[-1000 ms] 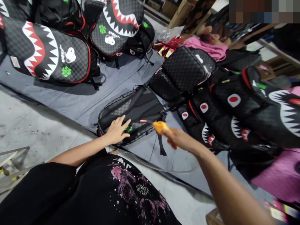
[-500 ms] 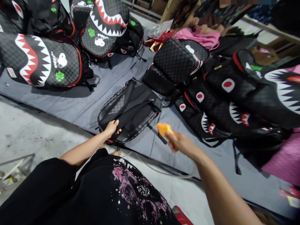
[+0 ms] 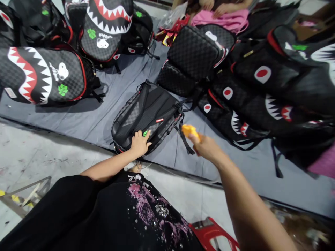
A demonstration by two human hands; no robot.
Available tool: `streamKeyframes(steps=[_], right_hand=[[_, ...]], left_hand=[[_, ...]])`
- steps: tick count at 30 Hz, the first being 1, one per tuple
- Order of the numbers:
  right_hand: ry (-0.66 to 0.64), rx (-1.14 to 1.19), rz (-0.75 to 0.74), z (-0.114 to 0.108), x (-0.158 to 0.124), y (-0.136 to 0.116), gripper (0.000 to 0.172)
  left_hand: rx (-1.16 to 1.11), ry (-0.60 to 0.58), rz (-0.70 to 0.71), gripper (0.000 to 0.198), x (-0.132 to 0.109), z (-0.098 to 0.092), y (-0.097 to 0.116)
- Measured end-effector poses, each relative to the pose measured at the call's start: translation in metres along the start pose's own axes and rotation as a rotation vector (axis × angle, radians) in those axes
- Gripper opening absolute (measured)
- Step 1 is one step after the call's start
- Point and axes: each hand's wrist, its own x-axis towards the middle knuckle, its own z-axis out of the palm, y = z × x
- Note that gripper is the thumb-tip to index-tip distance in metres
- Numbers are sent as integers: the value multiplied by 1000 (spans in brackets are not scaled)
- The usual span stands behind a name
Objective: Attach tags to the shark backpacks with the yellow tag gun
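Observation:
A black checkered backpack (image 3: 149, 115) lies straps-up on a grey sheet (image 3: 86, 115) in front of me. My left hand (image 3: 140, 143) rests on its near end, fingers curled over the edge beside a small green tag (image 3: 145, 133). My right hand (image 3: 205, 146) is closed round a small orange tool (image 3: 190, 131), held just right of the backpack, above a loose strap (image 3: 185, 141).
Shark-mouth backpacks lie at the left (image 3: 44, 75), at the back (image 3: 104, 28) and piled at the right (image 3: 256, 101). Another person's hands (image 3: 217, 8) rest on pink cloth at the far side. A red stool (image 3: 209, 230) stands near my knee. Bare concrete floor (image 3: 39, 157) is at the left.
The backpack has shifted slightly on the sheet under my left hand, which has moved a little right along its near end. My right hand with the orange tool stays beside it. The view tilted down.

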Motion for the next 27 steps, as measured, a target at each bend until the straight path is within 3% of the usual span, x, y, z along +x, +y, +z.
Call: streamKeyframes(steps=[3, 5, 7, 8, 10, 11, 15, 19, 23, 27], right_hand=[[-91, 49, -1, 21, -25, 0, 42], [-33, 50, 46, 47, -47, 4, 43], [-18, 79, 95, 82, -69, 9, 45], [-35, 99, 101, 102, -79, 10, 45], [-47, 80, 118, 144, -93, 9, 45], [-42, 36, 143, 163, -97, 6, 43], [26, -192, 255, 218, -91, -15, 39], [108, -184, 239, 239, -58, -39, 38], [215, -134, 180, 243, -30, -48, 40], [284, -225, 258, 253, -31, -26, 37]], left_hand=[[-248, -24, 76, 53, 4, -23, -27], [-464, 131, 40, 45, 9, -43, -58], [-755, 265, -187, 40, 16, -59, -93], [-935, 248, -351, 37, 21, -65, -109], [-1247, 82, -628, 32, 32, -72, -134], [-1345, -13, -699, 31, 38, -73, -142], [-1501, -302, -655, 42, 58, -71, -148], [-1763, -783, -530, 66, 67, -57, -142], [-1915, -919, -444, 70, 74, -41, -145], [-1857, -1040, -306, 79, 78, -36, -149]])
